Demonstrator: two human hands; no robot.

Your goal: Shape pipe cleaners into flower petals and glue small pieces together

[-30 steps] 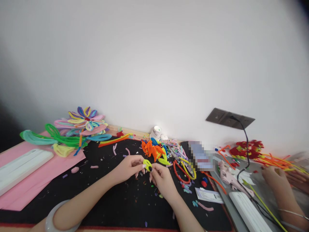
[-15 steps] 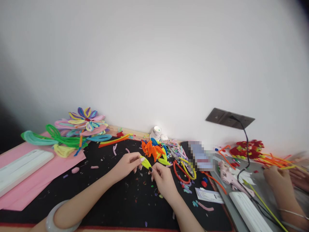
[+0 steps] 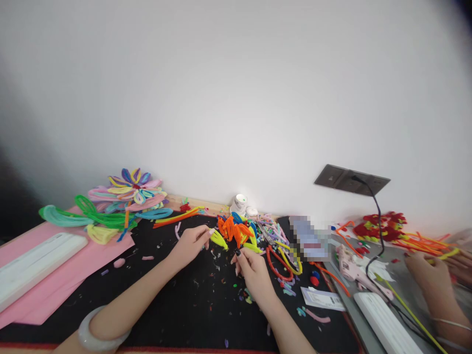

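Note:
My left hand pinches one end of a yellow-green petal bent from fuzzy pipe cleaner. The petal's other end points right, toward the pile. Right of it and apart from it, my right hand is closed with fingers curled, thumb near the fingertips; whether anything small sits between them is hidden. Just behind the hands lie orange pipe-cleaner petals with blue ones, and another yellow-green petal rests beside my right fingers. Below, the black mat carries small scraps.
Pipe-cleaner flowers lie back left, above pink sheets and a white bar. A paper cup stands by the wall. On the right are a pink glue gun, a white power strip, a black cord and another person's hands.
My right hand has come away from the yellow-green petal and sits slightly lower right. My left hand still holds the petal, now a little further left and up.

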